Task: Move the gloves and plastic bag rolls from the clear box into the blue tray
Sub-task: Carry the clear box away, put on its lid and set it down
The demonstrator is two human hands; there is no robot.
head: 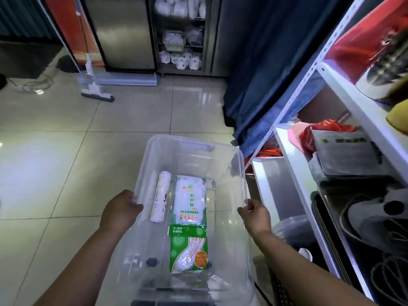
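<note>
The clear box (194,140) is a see-through plastic tub with rounded corners and a thick rim, and the pale floor (66,151) tiles show through its walls. Three things lie flat on its bottom. A white plastic bag roll (160,196) with small dark print lies lengthwise close to the left wall. Just beside it on the right lies a white glove packet (190,199) edged in green, with orange and green lettering. Nearer the person, its far end touching or slightly overlapping that packet, lies a green glove packet (189,248) showing a drawing of pale gloved hands and an orange circle. The left hand (122,208) grips the left rim of the box, fingers curled over the edge, so the roll lies just inside the wall from those fingers. The right hand (256,214) grips the right rim, thumb and fingers closed on the edge, with the white packet near it but apart, across a bare strip of the box's bottom. The green packet lies between the two forearms, below both hands. To the right of the box stands a white shelf unit (293,173) loaded with bags and wire utensils, and a floor squeegee (95,91) stands well away at the far left.
</note>
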